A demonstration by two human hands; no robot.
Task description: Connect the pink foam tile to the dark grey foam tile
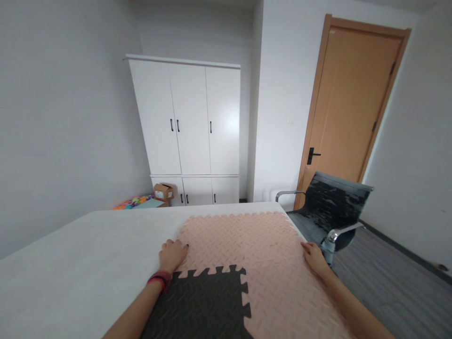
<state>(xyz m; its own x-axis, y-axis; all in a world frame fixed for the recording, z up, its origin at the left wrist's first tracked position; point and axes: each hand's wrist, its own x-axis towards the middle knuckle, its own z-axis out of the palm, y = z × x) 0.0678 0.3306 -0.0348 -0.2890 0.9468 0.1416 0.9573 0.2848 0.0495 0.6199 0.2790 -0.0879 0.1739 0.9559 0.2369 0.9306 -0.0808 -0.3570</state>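
Pink foam mat tiles (268,254) with a ridged pattern lie joined on the white table. A black foam mat tile (205,301) sits at the near left, its toothed edges meeting the pink ones. My left hand (173,254) rests palm down at the left edge of the pink foam, just beyond the black tile, fingers slightly spread. Red and dark bands circle that wrist. At the right edge of the pink foam, my right hand (313,256) lies with fingers stretched out and touching the border. The undersides of both hands are hidden.
The white table (88,263) extends left of the mat. A black office chair (334,207) with worn mesh stands close to the right edge. Behind are a white cabinet (190,117), a cardboard box (163,192), colourful items (134,202) and a closed wooden door (353,99).
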